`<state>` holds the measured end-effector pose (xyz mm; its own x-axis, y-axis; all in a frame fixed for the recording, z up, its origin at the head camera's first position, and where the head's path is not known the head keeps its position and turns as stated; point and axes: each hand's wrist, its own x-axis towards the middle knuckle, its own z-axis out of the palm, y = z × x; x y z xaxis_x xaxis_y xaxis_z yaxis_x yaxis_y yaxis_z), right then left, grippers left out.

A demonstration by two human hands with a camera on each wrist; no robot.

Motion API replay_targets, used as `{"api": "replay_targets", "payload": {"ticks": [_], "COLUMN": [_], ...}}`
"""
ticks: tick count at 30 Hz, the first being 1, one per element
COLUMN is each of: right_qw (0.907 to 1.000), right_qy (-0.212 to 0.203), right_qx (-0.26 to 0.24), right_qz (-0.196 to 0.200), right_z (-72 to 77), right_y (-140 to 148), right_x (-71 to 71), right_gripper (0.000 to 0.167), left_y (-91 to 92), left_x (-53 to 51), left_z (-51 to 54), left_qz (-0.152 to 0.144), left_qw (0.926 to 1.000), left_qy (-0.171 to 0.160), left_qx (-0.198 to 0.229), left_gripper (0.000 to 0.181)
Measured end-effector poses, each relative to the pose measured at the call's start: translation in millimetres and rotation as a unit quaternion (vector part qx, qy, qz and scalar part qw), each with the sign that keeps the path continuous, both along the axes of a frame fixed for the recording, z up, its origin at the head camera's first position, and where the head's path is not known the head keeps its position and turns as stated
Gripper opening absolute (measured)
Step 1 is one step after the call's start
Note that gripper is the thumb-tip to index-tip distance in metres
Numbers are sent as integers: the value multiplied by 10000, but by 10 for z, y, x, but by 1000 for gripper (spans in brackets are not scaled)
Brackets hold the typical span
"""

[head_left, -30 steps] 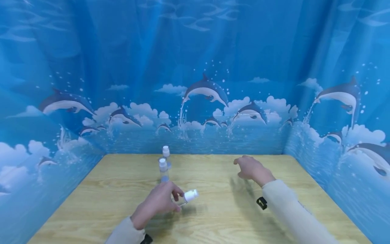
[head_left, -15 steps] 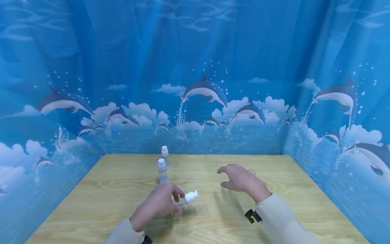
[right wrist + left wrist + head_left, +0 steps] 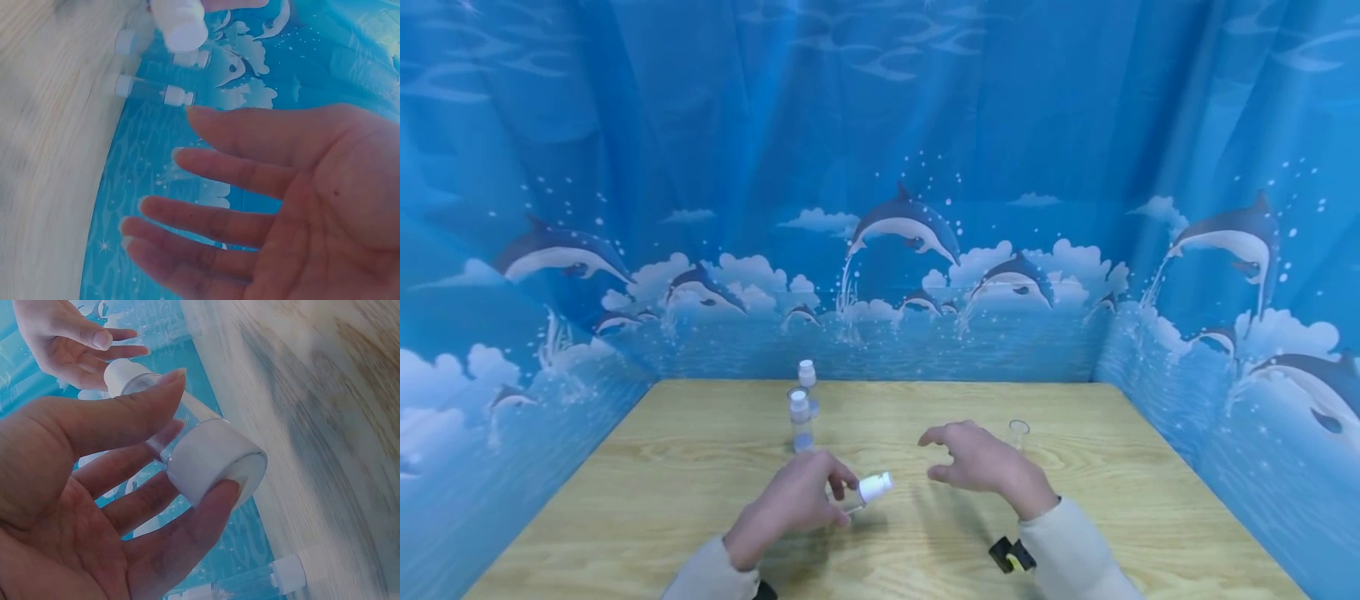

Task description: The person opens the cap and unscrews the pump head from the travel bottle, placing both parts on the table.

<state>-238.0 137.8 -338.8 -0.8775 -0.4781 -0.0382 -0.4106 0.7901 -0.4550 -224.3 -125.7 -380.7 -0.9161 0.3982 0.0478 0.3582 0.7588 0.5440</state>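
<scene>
My left hand (image 3: pixel 801 492) holds a small clear bottle with a white top (image 3: pixel 876 486) above the table, tilted so the top points right. In the left wrist view the thumb and fingers are curled round the bottle's clear body and white base (image 3: pixel 212 456). My right hand (image 3: pixel 981 462) hovers to the right of that top, apart from it. Its fingers are spread and loosely bent in the right wrist view, with nothing in them. Behind the right hand, a clear, open-rimmed cylinder like a cap (image 3: pixel 1018 430) stands on the table, partly hidden.
Two similar bottles stand upright at the back left, one nearer (image 3: pixel 802 421) and one behind it (image 3: pixel 807 375). The wooden table (image 3: pixel 647 467) is bounded at the back and sides by a blue dolphin-print curtain (image 3: pixel 880 333).
My right hand has moved left and nearer to me, toward the held bottle, uncovering the clear cylinder behind it. The left hand and its bottle have barely moved.
</scene>
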Motion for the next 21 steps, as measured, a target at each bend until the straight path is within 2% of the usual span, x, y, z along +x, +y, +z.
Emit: {"api": "replay_targets", "payload": {"ticks": [9,21], "right_qw": [9968,9946], "right_qy": [-268,-322], "right_qx": [-400,-490], "right_qz": [640,857], "right_z": [22,-49], "right_y": [-72,-176], "right_x": [30,90], "right_gripper": [39,41], "left_y": [9,51], "left_x": [1,25], "left_z": [-14,-7], "left_qz": [48,25], "left_qw": [10000,9999], "left_qy": [-11,-2], "left_qx": [-76,-156], "left_gripper": [44,44]}}
